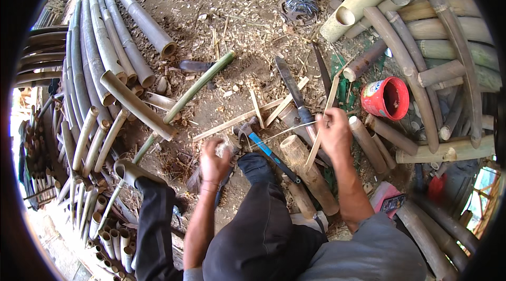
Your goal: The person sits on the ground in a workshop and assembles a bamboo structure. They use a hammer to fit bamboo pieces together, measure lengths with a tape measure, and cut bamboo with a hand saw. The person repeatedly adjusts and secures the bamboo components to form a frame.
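Head view: right hand (336, 131) pinching thin strand (287, 133); left hand (215, 162) curled, cannot tell on what; blue-handled tool (265, 148) between.

Dirt flr (208, 108) w/ wood chips (227, 93)

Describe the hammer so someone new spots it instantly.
Start at the person's dark-trousered leg at bottom middle, then look up between the left hand and right hand. The hammer lies slantwise there, head toward the upper left. Its bright blue and black handle sets it apart from the pale bamboo tube to its right.
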Demonstrator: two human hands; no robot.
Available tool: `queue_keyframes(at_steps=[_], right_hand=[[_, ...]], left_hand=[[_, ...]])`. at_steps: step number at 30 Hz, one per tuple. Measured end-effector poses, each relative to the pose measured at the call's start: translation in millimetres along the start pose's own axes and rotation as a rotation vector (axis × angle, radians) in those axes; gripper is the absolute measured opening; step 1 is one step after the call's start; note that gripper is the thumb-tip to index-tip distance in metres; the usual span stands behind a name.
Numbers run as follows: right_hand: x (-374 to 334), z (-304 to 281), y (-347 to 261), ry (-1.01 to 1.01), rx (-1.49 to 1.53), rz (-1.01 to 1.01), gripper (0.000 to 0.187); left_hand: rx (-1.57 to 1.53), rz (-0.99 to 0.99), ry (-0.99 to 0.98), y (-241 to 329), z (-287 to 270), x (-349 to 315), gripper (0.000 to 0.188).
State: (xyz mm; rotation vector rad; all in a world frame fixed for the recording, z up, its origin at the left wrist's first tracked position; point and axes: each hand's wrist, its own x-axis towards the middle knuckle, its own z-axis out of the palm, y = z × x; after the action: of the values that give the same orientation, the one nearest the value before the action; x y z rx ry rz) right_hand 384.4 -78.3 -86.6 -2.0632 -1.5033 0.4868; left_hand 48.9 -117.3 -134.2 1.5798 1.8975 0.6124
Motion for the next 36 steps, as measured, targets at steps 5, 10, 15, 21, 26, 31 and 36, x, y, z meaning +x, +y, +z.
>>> queue_keyframes(at_steps=[5, 10, 15, 21, 26, 31, 36], right_hand=[[-9.4, 2.1, 64.5, -0.354, -0.226, 0.276, 0.048], [-24.9, 35.5, 53.9, -0.155, 0.008, 0.294, 0.031], [-67.7, 4.9, -23.5, -0.216, 0.887, 0.122, 0.025], [-121.3, 23.3, -96.3, -1.110, 0.966, 0.220, 0.025], [-96.4, 54.1, -66.1, -0.348, 0.151, -0.443, 0.043], [-25.9, 48.7, 4.0, -0.189, -0.447, -0.194, 0.060], [-17.9, 63.0, 43.5, -0.244, -0.494, -0.172, 0.055]], left_hand=[[-0.178, 0.048, -0.113, 28.4, 54.7, -31.9, 0.018], [-0.298, 0.096, -0.187, 44.1, 31.4, -34.5, 0.022], [-0.982, -0.270, -0.243, 36.3, -18.9, -29.1, 0.043], [-1.535, -0.270, 0.013, 85.7, -75.3, -20.5, 0.058], [-1.360, -0.141, 0.576, 56.5, -128.8, -29.3, 0.039], [-1.078, 0.092, 0.754, 42.5, -146.7, -34.1, 0.042], [-0.999, -0.008, 0.625, 20.2, -122.2, -51.3, 0.026]])
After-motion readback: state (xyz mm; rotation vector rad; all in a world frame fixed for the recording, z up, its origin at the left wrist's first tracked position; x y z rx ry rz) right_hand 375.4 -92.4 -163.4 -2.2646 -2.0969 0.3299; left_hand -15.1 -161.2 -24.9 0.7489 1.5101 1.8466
